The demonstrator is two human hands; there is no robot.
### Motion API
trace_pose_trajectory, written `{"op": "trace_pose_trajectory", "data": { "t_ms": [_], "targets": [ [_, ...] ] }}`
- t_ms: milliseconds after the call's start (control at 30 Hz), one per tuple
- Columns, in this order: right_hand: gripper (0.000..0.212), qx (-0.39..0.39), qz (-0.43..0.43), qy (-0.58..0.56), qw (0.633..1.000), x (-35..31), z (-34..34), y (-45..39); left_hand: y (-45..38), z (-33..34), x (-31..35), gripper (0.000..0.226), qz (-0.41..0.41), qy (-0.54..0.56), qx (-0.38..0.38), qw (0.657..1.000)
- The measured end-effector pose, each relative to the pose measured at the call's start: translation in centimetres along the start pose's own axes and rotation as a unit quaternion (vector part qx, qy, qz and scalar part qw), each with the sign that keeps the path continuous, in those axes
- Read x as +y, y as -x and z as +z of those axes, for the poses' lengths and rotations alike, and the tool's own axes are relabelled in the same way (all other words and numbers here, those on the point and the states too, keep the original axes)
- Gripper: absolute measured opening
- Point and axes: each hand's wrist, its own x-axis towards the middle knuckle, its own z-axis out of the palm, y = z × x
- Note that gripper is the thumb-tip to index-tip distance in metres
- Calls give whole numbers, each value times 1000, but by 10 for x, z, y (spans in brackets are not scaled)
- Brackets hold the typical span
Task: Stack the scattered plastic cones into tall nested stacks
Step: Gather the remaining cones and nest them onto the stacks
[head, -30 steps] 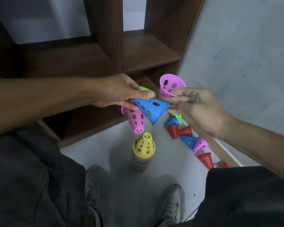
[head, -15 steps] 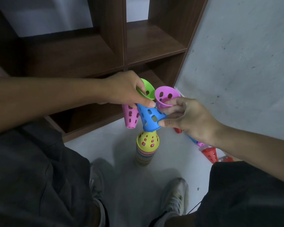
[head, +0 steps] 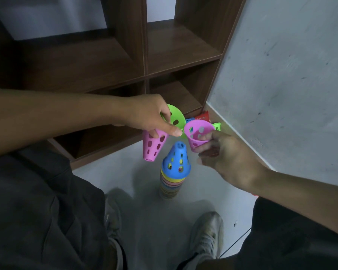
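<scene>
We count one nested stack of perforated plastic cones (head: 169,184) upright on the grey floor (head: 144,211), capped by one blue cone (head: 177,161). Our left hand (head: 146,114) pinches two cones, one pink (head: 152,146) and one green (head: 174,115). Our right hand (head: 228,158) grips one pink cone (head: 198,134), mouth up. Three loose cones, partly hidden, lie by the brown wooden shelf unit's (head: 144,55) right base corner

Between our hands we see a blue cone (head: 176,160) with holes topping a stack (head: 171,184) banded yellow, pink and blue. Our left hand (head: 146,114) grips a pink cone (head: 153,146) and a green cone (head: 175,116); our right hand (head: 228,158) grips a purple-pink cone (head: 198,133). Beyond it lies a red cone (head: 203,116).
</scene>
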Motion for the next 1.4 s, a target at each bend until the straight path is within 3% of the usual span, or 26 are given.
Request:
{"op": "trace_pose_trajectory", "data": {
  "t_ms": [100, 233, 467, 567, 767, 833, 1100, 1400],
  "targets": [
    [19, 50, -19, -18, 998, 0, -6, -5, -5, -5, -5, 41, 3, 8, 0, 1000],
    [6, 56, -57, -75, 994, -9, -17, -11, -12, -14, -12, 35, 9, -12, -9, 1000],
    [29, 33, -110, -117, 986, -22, -26, -15, -14, -29, -18, 41, 27, -85, -5, 996],
    [37, -14, -106, -145, 984, -26, -27, -15, -15, -33, -18, 41, 11, -96, -6, 995],
    [45, -160, -4, -213, 964, -22, -19, -13, -13, -41, -20, 37, 0, -74, 3, 997],
    [39, -184, 28, -215, 959, -16, -15, -12, -11, -42, -20, 38, 9, -76, -1, 997],
    [34, -192, 180, -145, 954, -1, -9, -13, -8, -42, -15, 53, 25, -69, -11, 997],
    [28, -221, 195, -59, 954, 13, 2, -20, -4, -40, -1, 54, 34, -66, -15, 997]
  ]
}}
